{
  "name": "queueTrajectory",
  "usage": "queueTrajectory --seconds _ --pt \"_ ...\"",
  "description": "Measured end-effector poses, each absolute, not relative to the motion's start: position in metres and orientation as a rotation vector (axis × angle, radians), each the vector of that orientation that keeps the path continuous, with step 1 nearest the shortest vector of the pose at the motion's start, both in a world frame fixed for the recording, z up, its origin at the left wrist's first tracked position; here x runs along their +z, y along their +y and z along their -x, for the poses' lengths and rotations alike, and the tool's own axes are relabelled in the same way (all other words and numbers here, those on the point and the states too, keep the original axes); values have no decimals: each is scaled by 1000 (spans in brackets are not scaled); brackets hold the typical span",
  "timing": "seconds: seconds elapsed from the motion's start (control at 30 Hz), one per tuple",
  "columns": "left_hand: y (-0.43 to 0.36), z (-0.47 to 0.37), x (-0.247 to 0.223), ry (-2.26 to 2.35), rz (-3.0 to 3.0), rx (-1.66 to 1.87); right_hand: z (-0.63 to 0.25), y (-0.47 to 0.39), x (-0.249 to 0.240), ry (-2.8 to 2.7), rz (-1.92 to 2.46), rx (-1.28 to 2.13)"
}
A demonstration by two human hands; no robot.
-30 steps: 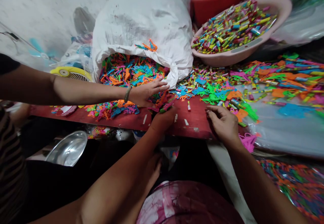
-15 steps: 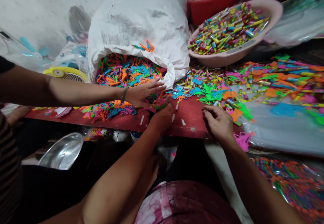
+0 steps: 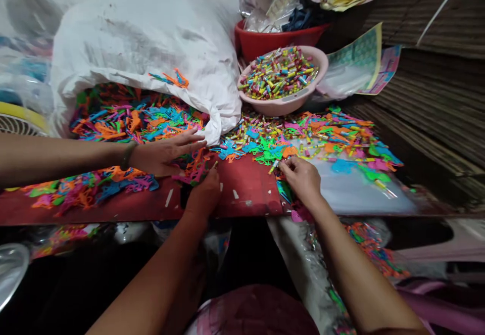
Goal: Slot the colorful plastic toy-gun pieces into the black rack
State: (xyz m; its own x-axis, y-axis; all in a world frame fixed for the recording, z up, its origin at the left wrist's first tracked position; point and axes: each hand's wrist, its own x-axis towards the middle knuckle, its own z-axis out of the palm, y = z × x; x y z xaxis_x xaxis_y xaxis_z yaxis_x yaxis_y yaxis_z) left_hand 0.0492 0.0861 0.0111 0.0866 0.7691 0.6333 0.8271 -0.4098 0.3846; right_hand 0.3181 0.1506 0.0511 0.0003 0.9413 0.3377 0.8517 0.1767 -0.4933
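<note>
My right hand (image 3: 303, 177) pinches a small tube with a yellow and silvery end (image 3: 273, 166) over the near edge of a pile of green plastic toy pieces (image 3: 267, 149). Closed, with its fingertips partly hidden, my left hand (image 3: 204, 193) is beside some orange and pink plastic pieces (image 3: 195, 169). A small pale tip shows above its fingers, but what it holds cannot be made out. Another person's hand (image 3: 166, 154), wearing a wristband, reaches in from the left with fingers stretched over the coloured pieces.
Behind lies a large white sack (image 3: 151, 37) spilling coloured plastic pieces (image 3: 132, 120). A pink basin (image 3: 322, 69) full of small tubes stands before a red tub (image 3: 265, 42). Clear plastic sheeting (image 3: 337, 188) covers the right of the red table (image 3: 242, 181). A metal bowl (image 3: 13, 269) is lower left.
The view has swung to the right. My right hand now has a small tube at its fingertips and is nearer the green pieces. The other person's hand stays beside my left hand.
</note>
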Motion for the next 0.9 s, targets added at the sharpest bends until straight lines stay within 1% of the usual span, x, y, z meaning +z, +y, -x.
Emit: queueTrajectory --seconds 0.1,0.17,0.27,0.37,0.5,0.57,0.7,0.8,0.9 --pt "84 -38 26 -1435 2588 -822 -306 155 52 -1989 1861 62" --pt "83 -30 36 -1380 2633 -615 -297 157 51 -2038 1941 19" --pt "83 -22 47 -1357 2628 -346 -290 161 51 -2006 2035 69" --pt "83 -18 51 -1401 2611 -218 -291 166 51 -1916 2063 196" --pt "80 -19 49 -1481 2570 -187 -295 168 51 -1776 2053 342" --pt "79 -22 44 -1519 2559 -235 -296 167 51 -1739 2014 377" --pt "78 -27 32 -1671 2577 -563 -300 161 49 -1686 1871 383" --pt "77 -27 30 -1759 2582 -855 -301 156 45 -1675 1624 359" --pt "77 -26 37 -1754 2652 -868 -297 149 41 -1641 1384 411"
